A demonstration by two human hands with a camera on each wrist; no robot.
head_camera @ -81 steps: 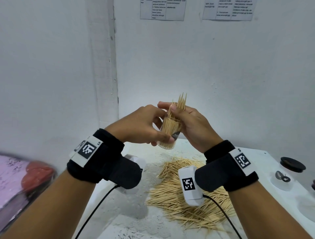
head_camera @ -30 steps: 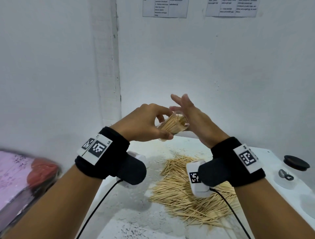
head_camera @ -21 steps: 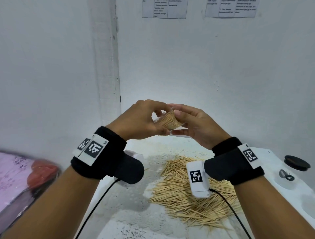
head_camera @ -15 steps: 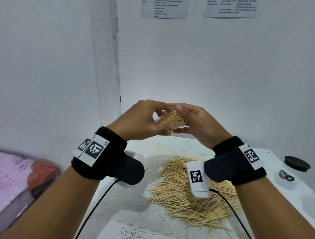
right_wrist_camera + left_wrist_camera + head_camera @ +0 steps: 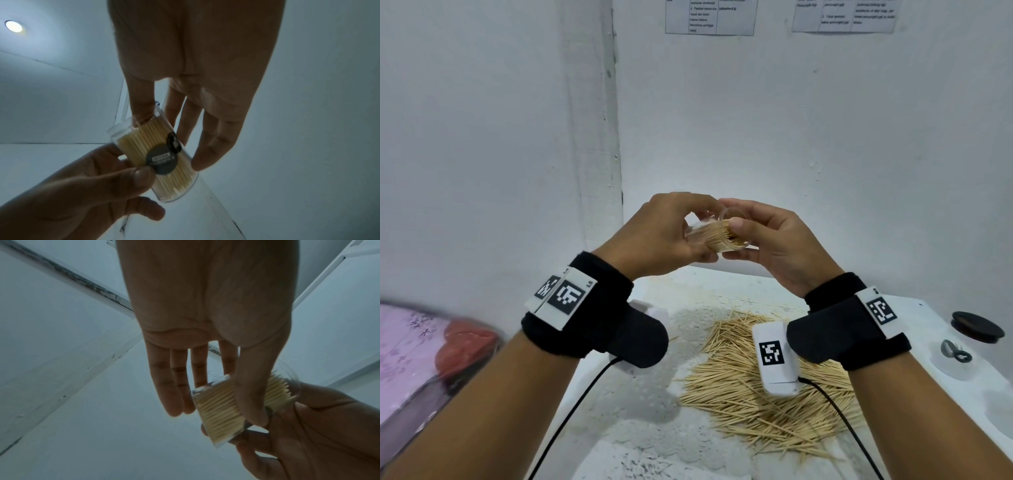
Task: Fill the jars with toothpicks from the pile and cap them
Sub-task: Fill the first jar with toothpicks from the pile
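A loose pile of toothpicks (image 5: 767, 387) is lying on the white table (image 5: 914, 404) nearest me. Above it, the left hand (image 5: 654, 236) is gripping a clear jar (image 5: 726, 233) packed with toothpicks, tipped sideways, while the right hand (image 5: 774, 240) is pinching its open rim. A black lid (image 5: 977, 326) is sitting far right.

Clear jar (image 5: 726, 233) tipped nearly on its side in mid-air, uncapped, packed tight with pale toothpicks, round dark label on its wall; loose toothpick pile (image 5: 763, 394) sprawls across the white tabletop (image 5: 945, 411) below; black cap (image 5: 977, 326) lies well right of it.
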